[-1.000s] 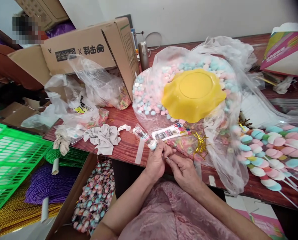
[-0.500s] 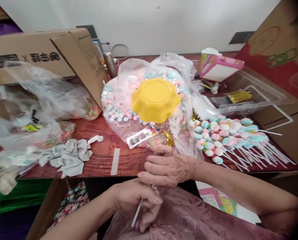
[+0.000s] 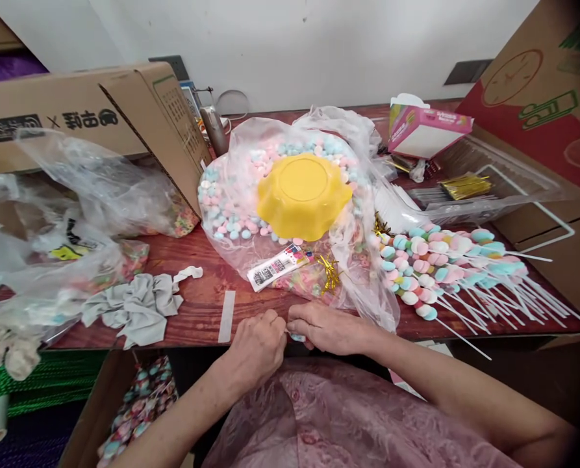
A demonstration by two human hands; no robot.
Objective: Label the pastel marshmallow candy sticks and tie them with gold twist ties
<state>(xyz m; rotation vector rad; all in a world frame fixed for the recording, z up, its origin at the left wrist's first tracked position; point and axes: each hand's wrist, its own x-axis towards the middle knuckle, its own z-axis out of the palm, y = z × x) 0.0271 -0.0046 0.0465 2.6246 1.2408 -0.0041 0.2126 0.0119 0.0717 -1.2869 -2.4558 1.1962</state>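
At the table's front edge both hands meet, closed, fingertip to fingertip. My right hand [image 3: 331, 328] pinches a small pale blue marshmallow [image 3: 297, 337], mostly covered by the fingers. My left hand [image 3: 260, 344] is curled tight beside it, and what its fingers hold is hidden. Just beyond the hands lie a stack of white printed labels [image 3: 275, 268] and gold twist ties [image 3: 329, 273]. To the right, several marshmallow skewers [image 3: 421, 266] lie in a pile on white sticks. A yellow bowl [image 3: 304, 195] sits upside down on a clear bag of loose marshmallows [image 3: 226, 201].
A cardboard box [image 3: 124, 110] and plastic bags [image 3: 95, 182] crowd the left. A grey cloth [image 3: 138, 305] lies near a tape strip [image 3: 226, 316] on the table. At the right stand a pink carton [image 3: 428, 130], a clear tray [image 3: 514, 188] and a large box [image 3: 528, 84].
Both hands have moved up to the table edge and come together. The white stick that showed under my left hand is out of sight. The camera view has shifted slightly.
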